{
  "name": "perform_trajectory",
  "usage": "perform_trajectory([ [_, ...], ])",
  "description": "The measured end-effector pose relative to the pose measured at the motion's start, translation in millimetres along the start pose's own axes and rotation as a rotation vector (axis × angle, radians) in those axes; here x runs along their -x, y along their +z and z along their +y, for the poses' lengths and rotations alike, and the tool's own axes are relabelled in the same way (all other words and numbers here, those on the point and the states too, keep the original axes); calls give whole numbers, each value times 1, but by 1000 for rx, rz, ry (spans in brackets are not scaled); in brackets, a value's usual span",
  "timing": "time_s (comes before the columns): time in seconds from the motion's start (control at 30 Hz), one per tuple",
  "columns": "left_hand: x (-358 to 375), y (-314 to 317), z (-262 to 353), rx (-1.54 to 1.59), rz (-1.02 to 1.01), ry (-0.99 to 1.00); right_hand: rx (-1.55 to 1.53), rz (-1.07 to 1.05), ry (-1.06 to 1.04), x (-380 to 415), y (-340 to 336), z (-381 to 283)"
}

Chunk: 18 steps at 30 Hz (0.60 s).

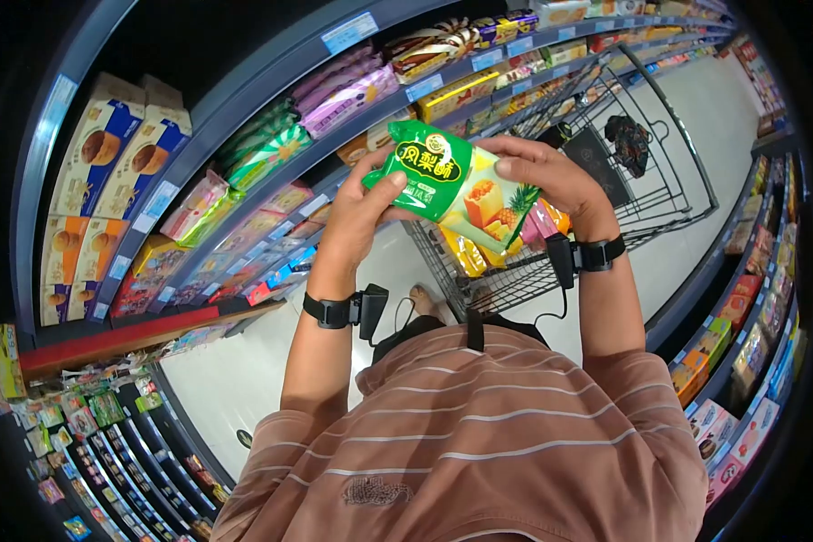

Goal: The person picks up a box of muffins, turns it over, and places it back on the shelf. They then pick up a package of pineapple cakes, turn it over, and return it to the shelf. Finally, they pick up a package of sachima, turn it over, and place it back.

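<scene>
Between my two hands is a green and cream bag of pineapple cakes (465, 194), its printed front turned up towards me. My left hand (363, 203) grips the bag's left end, thumb on the front and fingers behind. At the other end, my right hand (551, 181) holds the upper right side with its thumb on the front. Below and behind the bag stands a black wire shopping cart (515, 287), where yellow packets (463, 253) and a pink packet (540, 226) show partly, the rest covered by the bag and my right hand.
Shelves of packaged snacks (348, 95) run along the left, with price labels on their edges. More stocked shelves (741, 307) line the right side. A black plastic bag (626, 144) hangs at the cart's far end. Pale floor (244, 379) lies between the shelves.
</scene>
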<state>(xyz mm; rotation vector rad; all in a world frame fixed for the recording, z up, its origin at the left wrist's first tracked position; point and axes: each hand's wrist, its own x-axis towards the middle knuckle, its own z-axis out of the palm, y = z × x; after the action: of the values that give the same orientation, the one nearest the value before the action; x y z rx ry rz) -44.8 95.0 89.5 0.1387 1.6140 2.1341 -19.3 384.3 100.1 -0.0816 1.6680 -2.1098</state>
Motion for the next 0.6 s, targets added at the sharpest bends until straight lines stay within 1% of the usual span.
perform_trajectory([
  [0.1, 7, -6, 0, 77, 106, 64, -232, 46, -16, -7, 2, 9],
  [0.2, 12, -11, 1, 117, 187, 106, -348, 58, -117, -15, 13, 20],
  [0.23, 14, -13, 1, 124, 212, 116, -313, 16, -95, -17, 11, 23],
  [0.33, 21, -17, 5, 163, 239, 158, -304, 51, -70, -17, 19, 35],
  [0.37, 23, -18, 6, 178, 251, 171, -314, -5, -70, -16, 23, 33],
  [0.47, 29, -19, 10, 219, 269, 198, -191, 78, -64, -15, 35, 34],
  [0.6, 35, -20, 14, 234, 266, 207, -273, 100, -84, -16, 46, 30],
])
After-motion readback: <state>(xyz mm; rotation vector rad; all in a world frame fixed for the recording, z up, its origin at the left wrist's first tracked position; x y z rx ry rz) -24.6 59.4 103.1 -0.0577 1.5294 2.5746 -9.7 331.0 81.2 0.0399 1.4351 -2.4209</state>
